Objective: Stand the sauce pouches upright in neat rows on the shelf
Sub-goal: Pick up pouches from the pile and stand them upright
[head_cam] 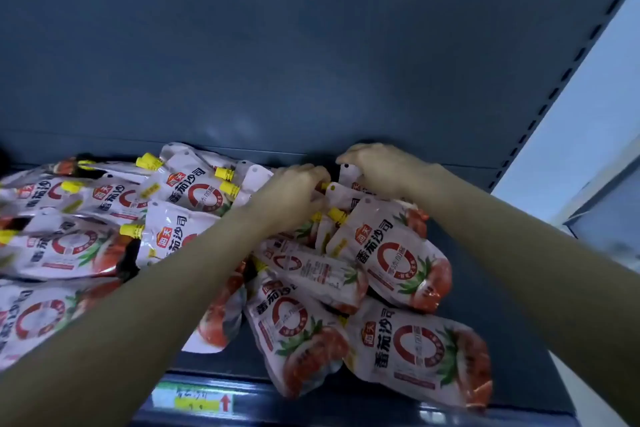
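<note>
Several white-and-red tomato sauce pouches with yellow caps lie in a loose heap on the dark shelf [460, 291]. My left hand [294, 194] reaches to the back and grips the top of a pouch [341, 196] near its yellow spout. My right hand [377, 166] is closed on the top edge of the rearmost pouch [348, 173] against the back panel. In front of them one pouch [398, 253] leans half upright, and two pouches [426, 354] [294, 329] lie flat at the front edge. More pouches [187, 191] are piled on the left.
The grey back panel [311, 62] rises behind the heap. A perforated shelf upright [561, 80] runs along the right. A green and yellow price tag [197, 399] sits on the shelf's front rail. Bare shelf shows at the right of the pouches.
</note>
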Demonstrator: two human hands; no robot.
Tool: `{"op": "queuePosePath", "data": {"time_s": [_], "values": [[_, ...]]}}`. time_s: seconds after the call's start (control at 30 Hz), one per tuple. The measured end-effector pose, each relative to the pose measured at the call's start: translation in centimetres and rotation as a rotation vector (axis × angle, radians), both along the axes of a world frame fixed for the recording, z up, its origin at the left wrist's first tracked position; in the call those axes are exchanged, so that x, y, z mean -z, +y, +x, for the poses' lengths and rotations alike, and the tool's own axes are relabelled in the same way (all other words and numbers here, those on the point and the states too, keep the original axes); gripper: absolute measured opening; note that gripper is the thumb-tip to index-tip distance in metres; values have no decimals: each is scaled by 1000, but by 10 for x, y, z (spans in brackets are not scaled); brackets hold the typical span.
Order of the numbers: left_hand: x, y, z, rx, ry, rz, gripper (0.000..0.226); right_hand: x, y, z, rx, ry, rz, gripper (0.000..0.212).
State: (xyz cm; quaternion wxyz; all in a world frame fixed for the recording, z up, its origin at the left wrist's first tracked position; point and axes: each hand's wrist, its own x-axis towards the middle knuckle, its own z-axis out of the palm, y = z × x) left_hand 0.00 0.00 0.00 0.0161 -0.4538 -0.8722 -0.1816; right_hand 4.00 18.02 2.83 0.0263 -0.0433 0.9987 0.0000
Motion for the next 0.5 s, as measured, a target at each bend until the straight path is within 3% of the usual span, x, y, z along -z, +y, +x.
{"op": "queuePosePath", "data": {"time_s": [0.13,0.4,0.5], "values": [[0,9,9,-89,-101,61,24,-1,8,-4,-99,-108,58,49],[6,20,16,-263,-176,75,11,0,22,-18,-227,-202,212,86],[6,19,17,-299,-216,86,11,0,22,-23,-195,-249,165,58]]}}
